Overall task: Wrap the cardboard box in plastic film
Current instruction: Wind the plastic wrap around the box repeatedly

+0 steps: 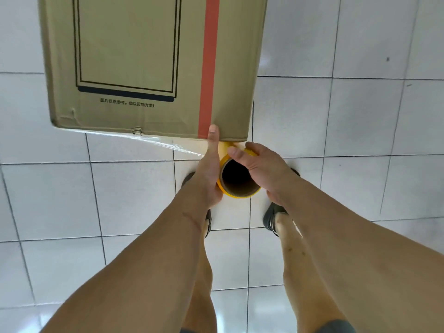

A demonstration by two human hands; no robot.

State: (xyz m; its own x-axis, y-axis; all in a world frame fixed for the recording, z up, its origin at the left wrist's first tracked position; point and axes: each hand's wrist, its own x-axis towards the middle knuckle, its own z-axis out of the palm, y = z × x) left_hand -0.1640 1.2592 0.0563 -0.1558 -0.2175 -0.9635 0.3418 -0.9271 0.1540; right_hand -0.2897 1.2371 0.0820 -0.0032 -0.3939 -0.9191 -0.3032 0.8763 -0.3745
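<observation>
Both hands, left hand (pixel 208 169) and right hand (pixel 258 164), grip my film roll (pixel 236 179) at the cardboard box (pixel 144 68) near edge; film (pixel 168 144) spans one side, remaining sides apparently unwrapped.

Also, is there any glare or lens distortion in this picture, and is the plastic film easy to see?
Head view: wide-angle bending curves the white tiled floor lines; soft glare sits on the tiles at bottom left; the clear stretched plastic film shows only as pale streaks beside the brown cardboard box.
</observation>
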